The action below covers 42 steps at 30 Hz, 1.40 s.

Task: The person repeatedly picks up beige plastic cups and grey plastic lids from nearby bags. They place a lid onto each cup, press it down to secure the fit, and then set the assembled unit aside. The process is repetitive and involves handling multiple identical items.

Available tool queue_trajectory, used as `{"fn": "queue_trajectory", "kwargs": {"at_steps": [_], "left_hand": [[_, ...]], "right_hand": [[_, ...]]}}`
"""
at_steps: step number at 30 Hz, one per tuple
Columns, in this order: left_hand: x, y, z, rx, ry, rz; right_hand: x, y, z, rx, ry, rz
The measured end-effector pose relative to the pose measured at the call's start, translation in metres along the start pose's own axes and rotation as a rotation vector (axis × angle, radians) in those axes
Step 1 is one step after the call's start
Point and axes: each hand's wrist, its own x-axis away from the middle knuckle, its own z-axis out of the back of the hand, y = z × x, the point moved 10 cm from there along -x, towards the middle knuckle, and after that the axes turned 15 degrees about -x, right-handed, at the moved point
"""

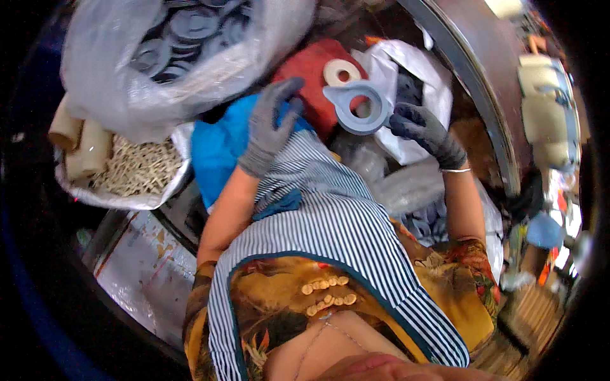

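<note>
My left hand [272, 124], in a grey glove, hovers over my lap beside a blue cloth [219, 140]. Its fingers are apart with nothing between them. Grey-gloved too, my right hand [420, 130] grips the right edge of a blue-grey plastic ring [346, 114] with a pointed tab on its left side. Through the ring's round hole shows a red surface [311, 70], perhaps cloth. A smaller cream ring [332, 75] lies on that red surface, just behind the blue-grey one.
A large clear plastic bag [95, 70] of grey round parts stands at the far left. Below it, a white sack [149, 203] holds small pale pieces [143, 168] and rolls [95, 149]. White bags [438, 76] with dark parts lie right. A metal edge [486, 105] runs along the right.
</note>
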Motion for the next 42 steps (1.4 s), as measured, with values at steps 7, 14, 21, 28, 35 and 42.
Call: {"fn": "queue_trajectory", "kwargs": {"at_steps": [7, 14, 21, 28, 35, 42], "left_hand": [[0.019, 0.038, 0.038, 0.255, 0.008, 0.062], [0.036, -0.019, 0.052, 0.462, 0.119, 0.501], [0.034, -0.021, 0.007, 0.880, -0.010, 0.654], [0.035, -0.026, -0.009, 1.025, -0.107, 0.667], [0.037, -0.011, 0.090, 0.432, 0.179, 0.575], [0.085, 0.017, 0.177, -0.951, 0.397, 0.183]], "right_hand": [[-0.051, -0.035, -0.090, -0.195, -0.188, 0.107], [-0.064, -0.047, -0.149, -0.899, -0.507, -0.065], [-0.043, -0.070, -0.167, -1.045, -0.442, -0.169], [-0.044, -0.074, -0.146, -0.649, -0.282, 0.093], [-0.069, -0.014, -0.035, -0.530, 0.447, 0.524], [-0.101, 0.052, -0.013, 0.035, 0.499, 0.394]]}}
